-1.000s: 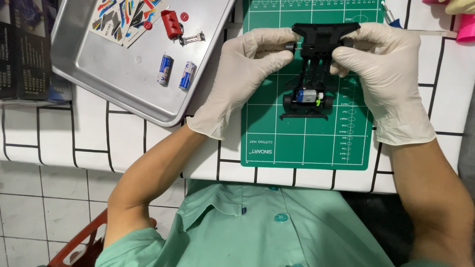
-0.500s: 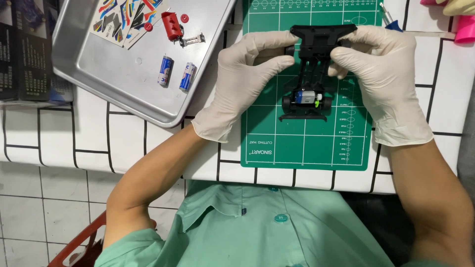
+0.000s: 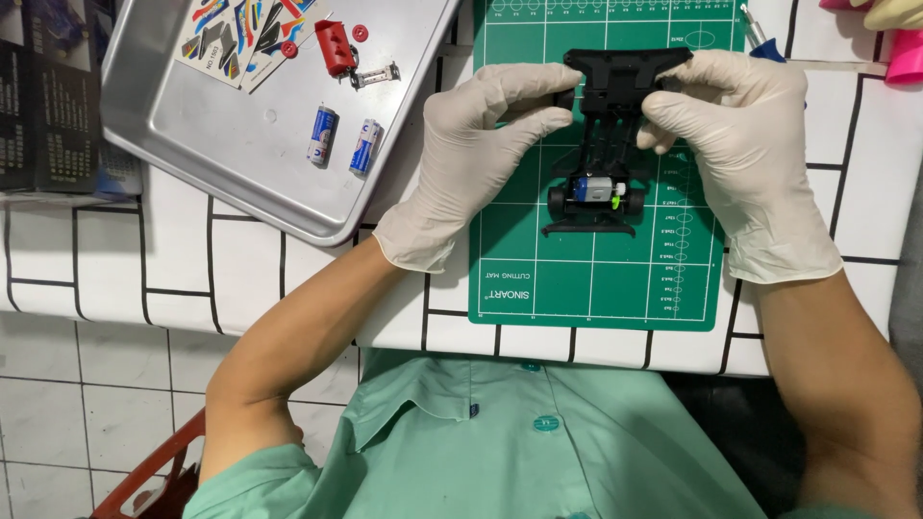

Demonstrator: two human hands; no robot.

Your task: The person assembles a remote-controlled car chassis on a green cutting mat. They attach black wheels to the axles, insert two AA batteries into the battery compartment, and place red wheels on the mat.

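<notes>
A black toy car chassis (image 3: 606, 144) with a small motor and two rear wheels lies on a green cutting mat (image 3: 586, 279). My left hand (image 3: 471, 154), in a white glove, pinches the chassis's front left side. In a matching glove, my right hand (image 3: 740, 144) grips the front right side. Both hold the wide front end; the motor end points toward me.
A metal tray (image 3: 231, 163) at the left holds two blue-and-white batteries (image 3: 344, 142), a red part (image 3: 335, 46), a small metal piece and a sticker sheet (image 3: 240, 29). A blue-tipped tool (image 3: 755, 29) and pink objects (image 3: 899, 53) lie at the top right. Dark boxes (image 3: 48, 106) sit far left.
None beyond a slight shift of the view; both hands stay on the chassis's front end.
</notes>
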